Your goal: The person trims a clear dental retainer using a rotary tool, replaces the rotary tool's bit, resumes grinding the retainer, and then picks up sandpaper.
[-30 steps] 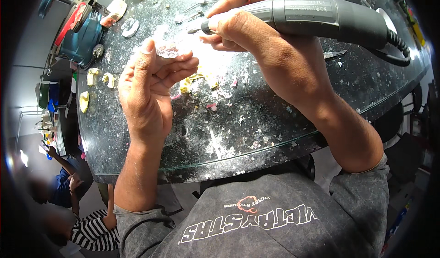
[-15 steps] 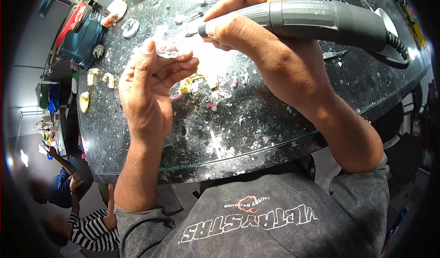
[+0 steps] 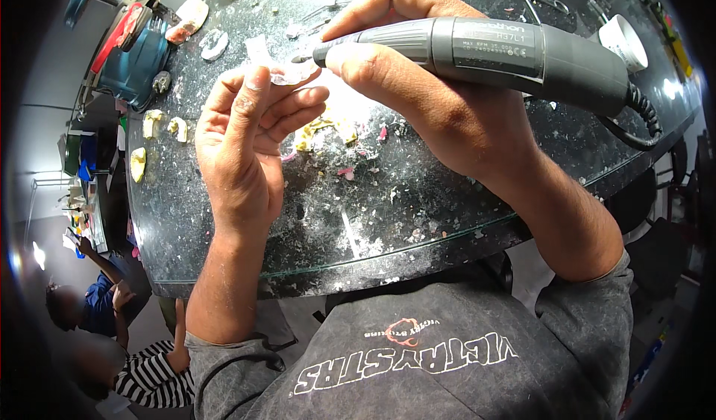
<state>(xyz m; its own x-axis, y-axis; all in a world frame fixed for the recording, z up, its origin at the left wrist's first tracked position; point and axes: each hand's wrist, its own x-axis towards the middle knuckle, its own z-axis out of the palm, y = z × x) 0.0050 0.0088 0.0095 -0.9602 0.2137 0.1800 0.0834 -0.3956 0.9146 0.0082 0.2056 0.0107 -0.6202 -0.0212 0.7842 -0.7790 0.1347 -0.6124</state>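
Note:
My left hand pinches a clear, curved dental piece between thumb and fingertips, above the dusty dark tabletop. In my right hand lies a grey rotary handpiece, gripped like a pen, its coiled cord trailing from the back end on the right. The handpiece's small bit points left and is right at the upper edge of the clear piece; whether it touches cannot be made out in the glare. Yellow scraps and pink bits lie on the table below my left fingers.
White shavings cover the dark table. Yellow moulded pieces, another clear curved piece and a plaster model lie at the left, near a teal machine. A white cup stands at right. Two people are at lower left.
The handpiece has tilted, its back end dropping and its bit moving slightly left and down. The clear piece has shifted a little right and up and turned in my left fingers.

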